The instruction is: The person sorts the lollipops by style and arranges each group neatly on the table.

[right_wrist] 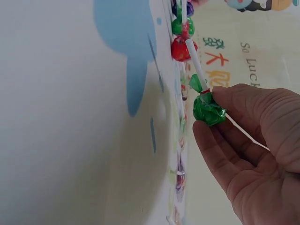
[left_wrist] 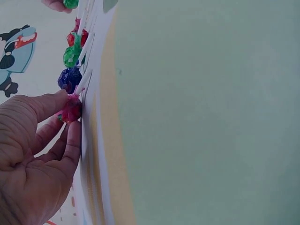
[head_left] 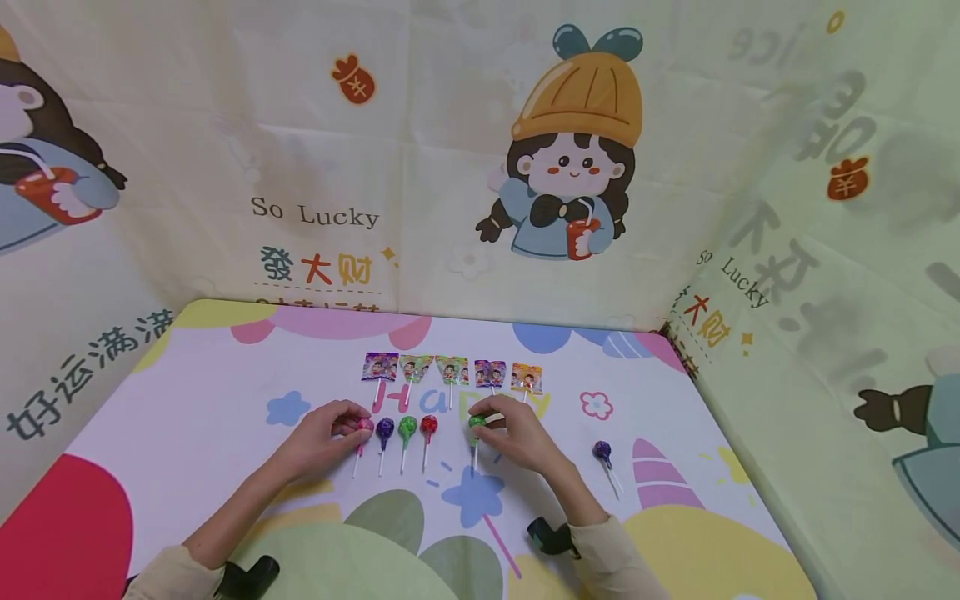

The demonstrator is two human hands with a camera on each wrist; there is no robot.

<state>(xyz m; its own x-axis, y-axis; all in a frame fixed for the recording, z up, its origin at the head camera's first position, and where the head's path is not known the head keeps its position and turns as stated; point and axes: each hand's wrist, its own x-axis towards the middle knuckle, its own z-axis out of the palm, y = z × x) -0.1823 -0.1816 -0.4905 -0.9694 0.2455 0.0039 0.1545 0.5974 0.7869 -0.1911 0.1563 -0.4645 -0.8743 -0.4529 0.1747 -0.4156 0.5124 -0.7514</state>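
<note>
My left hand (head_left: 324,437) pinches the round head of a pink lollipop (left_wrist: 70,110) at the left end of a row, its white stick pointing toward me. Beside it lie a purple lollipop (head_left: 385,430), a green lollipop (head_left: 407,427) and a red lollipop (head_left: 429,425), sticks all toward me. With thumb and fingers my right hand (head_left: 517,433) holds another green lollipop (right_wrist: 209,110) by its head, to the right of the red one with a gap between. Farther right, a second dark purple lollipop (head_left: 602,451) lies apart, its stick slanting.
Behind the row, several flat-wrapped lollipops (head_left: 452,370) lie side by side in printed purple, green and orange wrappers. The table (head_left: 202,392) has a colourful printed cover. Printed cloth (head_left: 435,167) hangs at the back and both sides.
</note>
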